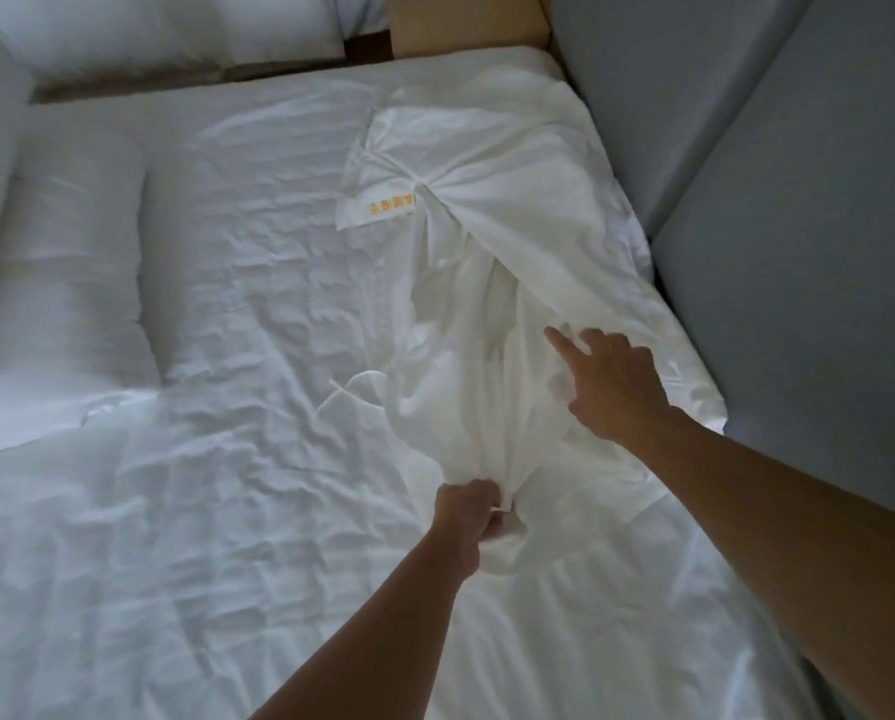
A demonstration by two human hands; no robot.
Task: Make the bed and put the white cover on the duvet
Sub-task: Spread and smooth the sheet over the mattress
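White cover [492, 241] bunched on wrinkled bed [227, 356], yellow-lettered corner showing

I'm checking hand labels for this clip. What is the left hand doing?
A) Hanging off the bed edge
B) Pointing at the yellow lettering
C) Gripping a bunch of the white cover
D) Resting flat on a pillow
C: the left hand is closed round a gathered fold at the near end of the cover, which lies bunched on the bed.
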